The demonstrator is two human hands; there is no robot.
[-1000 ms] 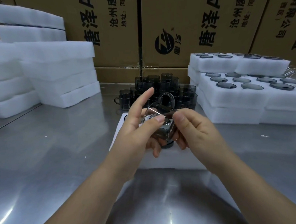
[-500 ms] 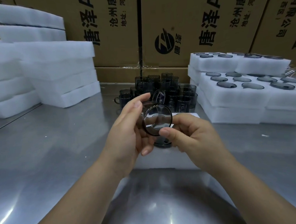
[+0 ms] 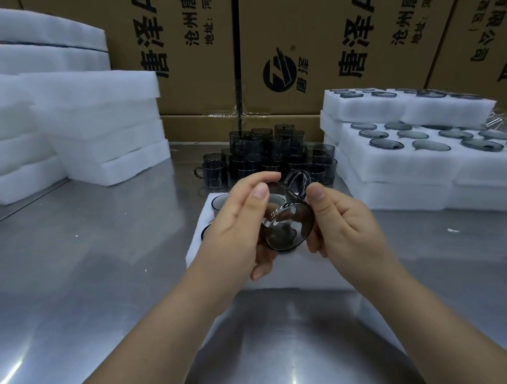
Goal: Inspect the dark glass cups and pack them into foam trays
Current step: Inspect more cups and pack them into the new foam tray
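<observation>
Dark glass cup (image 3: 286, 228) tilted, pinched between left hand (image 3: 236, 231) and right hand (image 3: 345, 228); foam tray (image 3: 195, 255) beneath

The left hand (image 3: 234, 234) and the right hand (image 3: 348, 225) are both bare, with short, rounded, plain fingernails. The left forearm (image 3: 165, 328) and the right forearm (image 3: 428, 309) are bare skin as far as I can see them.

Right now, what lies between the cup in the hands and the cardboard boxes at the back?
In the head view, a cluster of loose dark glass cups stands on the steel table between them.
</observation>
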